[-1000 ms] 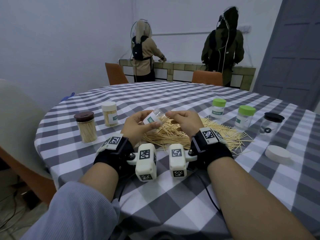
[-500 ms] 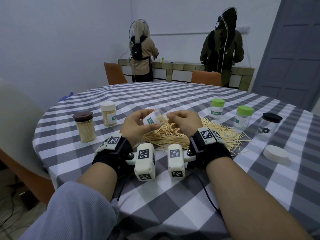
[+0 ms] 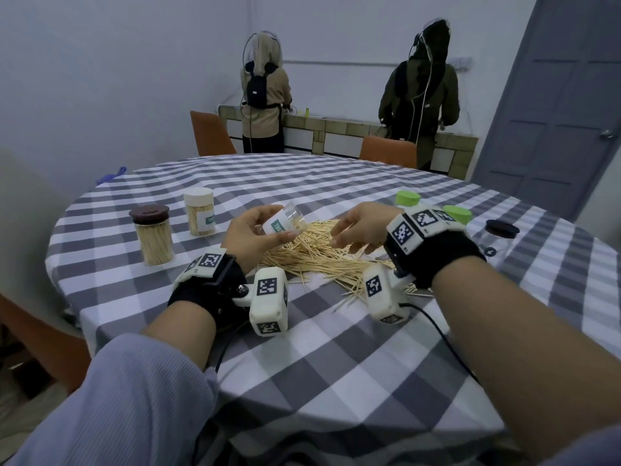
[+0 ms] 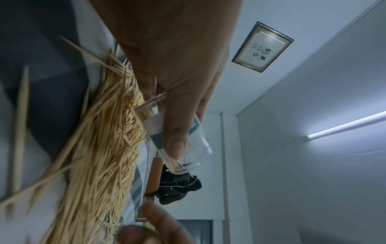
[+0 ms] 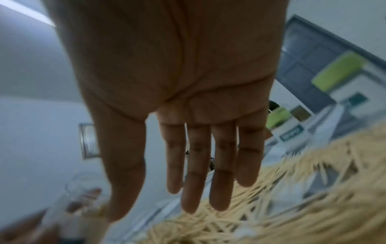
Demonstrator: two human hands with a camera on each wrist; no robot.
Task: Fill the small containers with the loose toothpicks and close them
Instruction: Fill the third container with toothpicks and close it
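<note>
Left hand (image 3: 250, 235): fingers grasping tilted clear container (image 3: 285, 220), above toothpick pile (image 3: 322, 255). Right hand (image 3: 358, 227): fingers released, extended over same pile, nothing held.

Dim, cool light; right wrist view blurred; wide-angle edges warp.

We see a round bench (image 3: 336, 358) under a grey-and-white checked cloth. A heap of loose toothpicks (image 3: 322, 260) lies on it directly below our right fingers (image 3: 349, 242). Out beyond our left fingers (image 3: 289, 234), to their left, stand a brown-lidded jar (image 3: 153, 235) and a white-capped container (image 3: 199, 211), both packed with toothpicks. Past the right fingers stand two green-capped containers (image 3: 407, 198) and a black-lidded jar (image 3: 500, 230).
</note>
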